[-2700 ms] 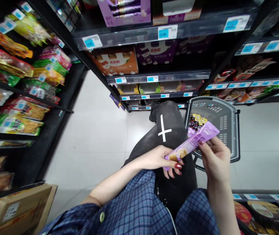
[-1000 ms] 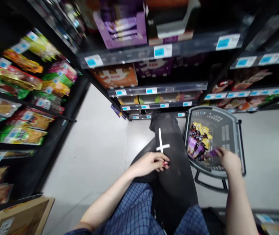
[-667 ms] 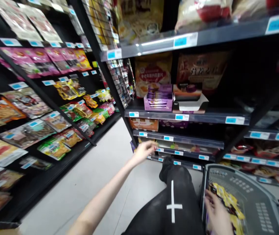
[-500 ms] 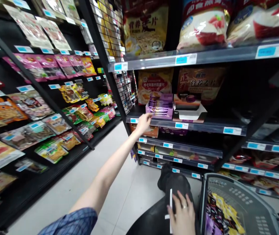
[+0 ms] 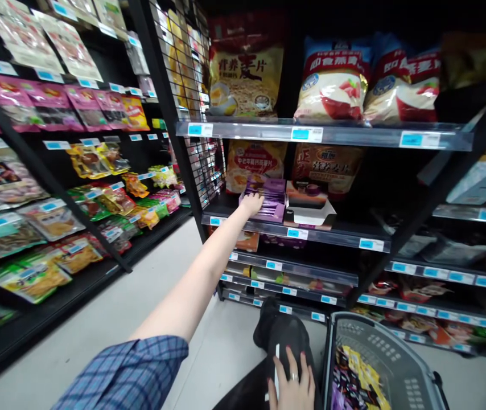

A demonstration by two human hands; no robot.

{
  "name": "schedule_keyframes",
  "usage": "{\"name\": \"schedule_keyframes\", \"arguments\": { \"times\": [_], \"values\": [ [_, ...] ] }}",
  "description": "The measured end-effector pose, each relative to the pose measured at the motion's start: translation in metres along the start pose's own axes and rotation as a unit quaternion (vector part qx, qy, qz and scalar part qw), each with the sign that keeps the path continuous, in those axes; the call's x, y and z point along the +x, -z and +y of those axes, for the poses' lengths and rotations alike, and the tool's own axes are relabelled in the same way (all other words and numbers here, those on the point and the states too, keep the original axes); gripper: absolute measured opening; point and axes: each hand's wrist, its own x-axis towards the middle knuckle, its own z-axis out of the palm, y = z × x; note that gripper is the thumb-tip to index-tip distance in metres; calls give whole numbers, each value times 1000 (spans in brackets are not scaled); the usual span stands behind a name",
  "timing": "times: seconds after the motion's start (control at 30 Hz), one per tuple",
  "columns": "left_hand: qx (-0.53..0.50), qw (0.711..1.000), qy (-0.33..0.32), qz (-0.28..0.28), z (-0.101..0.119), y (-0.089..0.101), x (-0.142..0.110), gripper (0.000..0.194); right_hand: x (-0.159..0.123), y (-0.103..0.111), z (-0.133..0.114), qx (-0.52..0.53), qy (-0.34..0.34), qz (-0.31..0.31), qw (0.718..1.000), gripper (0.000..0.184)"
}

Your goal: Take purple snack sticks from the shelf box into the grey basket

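My left hand [image 5: 251, 203] reaches to a purple display box [image 5: 277, 215] on the middle shelf. Its bent, slightly parted fingers lie over the left side of the thin purple sachets [image 5: 274, 191] standing in that box; their tips are partly hard to make out. No sachet is visibly lifted out. My right hand [image 5: 292, 381] rests on my dark trouser leg [image 5: 289, 333], fingers spread and holding nothing. Right of the purple box is a dark open carton [image 5: 309, 208] with a white front.
A grey shopping basket [image 5: 409, 347] stands on the floor at my right, with yellow, black and purple packets [image 5: 356, 376] inside. Bags of oatmeal [image 5: 245, 74] line the shelf above. A black wire mesh [image 5: 202, 142] closes the shelf's left end. Packaged snacks [image 5: 50, 250] fill the left rack.
My left hand has moved from the purple box's left front corner onto the sachets. The view has shifted right and slightly up. My right hand stays on the leg.
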Motion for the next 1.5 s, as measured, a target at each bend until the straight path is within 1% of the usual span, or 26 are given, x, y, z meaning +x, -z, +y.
{"name": "schedule_keyframes", "arguments": {
  "times": [0.17,0.27,0.37,0.43,0.5,0.57,0.6,0.63,0.67,0.7,0.73,0.77,0.8,0.83,0.87,0.9,0.93,0.97,1.0,1.07,1.13,1.17,1.23,1.3,1.37,1.5],
  "values": [
    [-46,998,-28,30,-3,22,-7,33,2,3,-2,-3,-8,-18,1000,32],
    [-98,992,-4,76,-2,46,-15,24,3,6,-3,-10,-1,-26,1000,33],
    [-170,976,46,130,5,69,-34,27,3,9,-6,-9,3,-23,1000,35],
    [-229,959,70,149,16,80,-58,29,4,10,-7,5,-1,-18,1000,33],
    [-294,944,72,135,34,85,-92,30,6,12,-5,45,-17,-14,999,29],
    [-348,930,60,100,56,85,-136,28,13,19,0,134,-51,-21,989,23],
    [-387,918,47,65,69,85,-160,28,18,26,3,199,-75,-32,977,22],
    [-484,874,37,-5,81,84,-184,28,25,36,7,276,-99,-48,955,25],
    [-554,829,30,-73,94,84,-207,29,33,48,11,364,-130,-50,921,31],
    [-593,794,14,-135,106,86,-228,29,43,64,14,455,-161,-51,874,36],
    [-607,776,-1,-169,116,89,-246,29,53,82,17,541,-191,-39,818,40],
    [-604,775,-18,-187,126,93,-261,28,63,101,19,617,-203,-22,760,43],
    [-584,788,-34,-194,135,98,-272,27,73,122,20,680,-195,1,707,45],
    [-556,808,-44,-189,142,103,-280,27,81,143,19,724,-171,23,668,50],
    [-530,828,-51,-179,148,108,-286,26,88,162,17,748,-142,39,647,56],
    [-510,841,-55,-171,153,113,-290,26,92,180,14,750,-122,46,649,57],
    [-502,847,-56,-163,157,118,-293,26,93,194,10,736,-118,52,664,51],
    [-503,847,-55,-162,159,121,-296,26,91,204,5,714,-140,64,683,41],
    [-513,841,-51,-167,160,122,-299,26,87,210,0,698,-170,87,690,34],
    [-544,812,-41,-207,157,121,-305,25,75,211,-7,689,-222,131,678,26],
    [-588,764,-14,-266,151,114,-312,23,63,203,-9,698,-249,179,647,24],
    [-618,735,12,-277,148,110,-314,23,58,199,-8,702,-254,198,635,23],
    [-686,685,85,-231,143,102,-316,23,51,193,-3,707,-252,217,624,22],
    [-734,650,151,-131,144,95,-314,23,48,193,1,709,-241,210,629,21],
    [-751,633,177,-59,148,92,-311,25,46,199,3,708,-231,204,635,21],
    [-766,610,201,-11,157,87,-308,28,43,209,-2,708,-214,213,638,22]
  ]
}}
